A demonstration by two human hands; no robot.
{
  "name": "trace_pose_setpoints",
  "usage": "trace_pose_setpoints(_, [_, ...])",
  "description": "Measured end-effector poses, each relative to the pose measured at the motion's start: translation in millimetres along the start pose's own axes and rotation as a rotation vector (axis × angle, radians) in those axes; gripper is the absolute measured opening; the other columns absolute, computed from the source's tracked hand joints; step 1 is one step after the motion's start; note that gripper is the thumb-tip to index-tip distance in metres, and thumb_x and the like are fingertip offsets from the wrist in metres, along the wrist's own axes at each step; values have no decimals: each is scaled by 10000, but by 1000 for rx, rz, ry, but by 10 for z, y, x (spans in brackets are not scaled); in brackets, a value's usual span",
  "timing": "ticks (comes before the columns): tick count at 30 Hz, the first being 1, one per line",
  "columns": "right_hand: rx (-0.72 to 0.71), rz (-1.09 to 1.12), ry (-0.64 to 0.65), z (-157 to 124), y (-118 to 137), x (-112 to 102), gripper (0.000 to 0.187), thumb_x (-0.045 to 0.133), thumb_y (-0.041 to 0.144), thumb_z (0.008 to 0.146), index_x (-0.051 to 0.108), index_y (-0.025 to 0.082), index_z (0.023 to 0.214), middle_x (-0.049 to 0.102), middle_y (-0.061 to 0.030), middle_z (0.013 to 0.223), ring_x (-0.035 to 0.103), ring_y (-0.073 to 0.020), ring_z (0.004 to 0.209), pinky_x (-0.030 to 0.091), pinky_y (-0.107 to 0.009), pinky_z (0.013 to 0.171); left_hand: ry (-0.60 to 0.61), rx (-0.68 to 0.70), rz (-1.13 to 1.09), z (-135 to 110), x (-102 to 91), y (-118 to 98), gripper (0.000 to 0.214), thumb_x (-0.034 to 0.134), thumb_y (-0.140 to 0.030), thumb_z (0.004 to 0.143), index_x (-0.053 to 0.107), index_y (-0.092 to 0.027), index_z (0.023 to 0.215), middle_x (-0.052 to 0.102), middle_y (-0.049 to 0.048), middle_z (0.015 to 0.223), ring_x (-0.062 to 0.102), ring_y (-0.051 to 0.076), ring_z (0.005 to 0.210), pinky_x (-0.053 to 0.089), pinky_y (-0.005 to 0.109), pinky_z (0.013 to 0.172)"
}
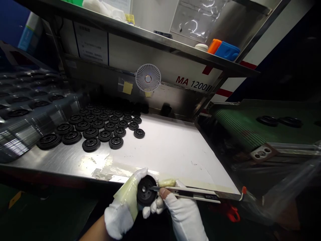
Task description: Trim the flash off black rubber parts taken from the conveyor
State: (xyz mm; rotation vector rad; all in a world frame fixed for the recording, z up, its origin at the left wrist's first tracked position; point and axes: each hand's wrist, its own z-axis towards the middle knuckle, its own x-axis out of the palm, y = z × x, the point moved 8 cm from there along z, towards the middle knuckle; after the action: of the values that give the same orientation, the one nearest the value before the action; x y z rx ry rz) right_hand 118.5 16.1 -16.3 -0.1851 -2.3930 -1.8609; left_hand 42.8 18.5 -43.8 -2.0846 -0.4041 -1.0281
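My left hand [125,201], in a white glove with yellowish film over the fingers, is closed around the edge of a black round wheel-like part [142,197]. Its flat face with a light centre hub is turned up toward me. In my right hand [180,211], also gloved with the thumb tip bare, is a slim white-handled utility knife [198,194]. The blade end lies over the face of the black part, near its hub; whether it touches cannot be made out. Both hands are just off the front edge of the worktable [170,144].
Many black ridged discs [105,135] sit in rows on the table's left half. Clear plastic trays [42,117] with similar discs are stacked farther left. A small fan [147,77] hangs under the shelf [175,45]. Two discs lie on a green conveyor [240,124] at right.
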Motion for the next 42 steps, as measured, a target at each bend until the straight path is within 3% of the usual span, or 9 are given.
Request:
trace_pose_setpoints(5, [-17, -50, 40, -17, 57, 29, 364, 659, 408, 726, 538, 153, 495, 522, 9, 443, 540, -132, 427, 422, -242, 428, 111, 58, -57, 9, 29, 11, 587, 262, -576, 814, 609, -103, 787, 541, 78, 458, 523, 149, 410, 201, 195, 325])
trace_pose_setpoints(14, [51, -67, 131, 26, -6, 65, 369, 652, 432, 723, 565, 141, 514, 561, -20, 417, 524, -128, 402, 459, -251, 483, 44, -14, 14, -16, 3, 40, 726, 217, -620, 791, 618, -34, 639, 515, 96, 484, 524, 137, 426, 171, 183, 309])
trace_pose_setpoints(17, [65, -11, 111, 31, -25, 55, 319, 671, 412, 711, 579, 142, 570, 556, -5, 422, 523, -128, 403, 451, -250, 475, 27, 3, 26, -13, -10, 15, 735, 218, -621, 793, 624, -27, 647, 513, 95, 472, 527, 146, 424, 176, 187, 302])
trace_pose_setpoints(22, [47, 37, 66, 16, -53, 53, 413, 672, 445, 704, 564, 138, 449, 548, -21, 469, 527, -134, 428, 459, -277, 486, 107, 32, -35, 34, -14, 24, 678, 240, -608, 808, 637, -59, 784, 538, 79, 482, 528, 141, 430, 212, 179, 315])
trace_pose_setpoints(26, [49, 14, 48, 8, -46, 25, 410, 671, 444, 704, 565, 142, 448, 553, -26, 464, 526, -141, 440, 458, -287, 496, 143, 34, -26, -15, 60, 10, 689, 242, -611, 815, 631, -46, 749, 536, 82, 495, 537, 130, 452, 259, 168, 331])
trace_pose_setpoints(30, [-74, 39, -37, 14, 197, -142, 258, 697, 352, 703, 617, 149, 565, 590, -14, 530, 540, -136, 513, 467, -276, 567, 7, 170, -3, -141, 58, -164, 507, 395, -504, 835, 622, -58, 910, 655, 136, 734, 628, 189, 651, 485, 266, 585])
trace_pose_setpoints(33, [-177, 160, -117, 3, 381, -284, 124, 724, 257, 676, 637, 175, 707, 580, 16, 531, 516, -121, 487, 449, -261, 517, -63, 308, 52, -193, 5, -301, 261, 594, -260, 764, 606, -139, 994, 676, 94, 888, 628, 215, 844, 466, 354, 815])
trace_pose_setpoints(36, [-171, 257, -87, -3, 379, -266, 174, 755, 266, 633, 630, 177, 714, 514, 40, 431, 445, -102, 376, 366, -233, 382, -126, 446, 182, -177, -86, -392, 248, 645, -73, 637, 660, -160, 868, 681, 38, 821, 616, 166, 806, 448, 275, 792])
trace_pose_setpoints(42, [-125, 367, -117, -76, 236, -137, 180, 759, 266, 615, 617, 172, 673, 492, 43, 500, 441, -87, 423, 367, -220, 388, -230, 491, 283, -175, -123, -400, 240, 709, -83, 535, 696, -173, 757, 694, 43, 762, 617, 190, 756, 461, 302, 741])
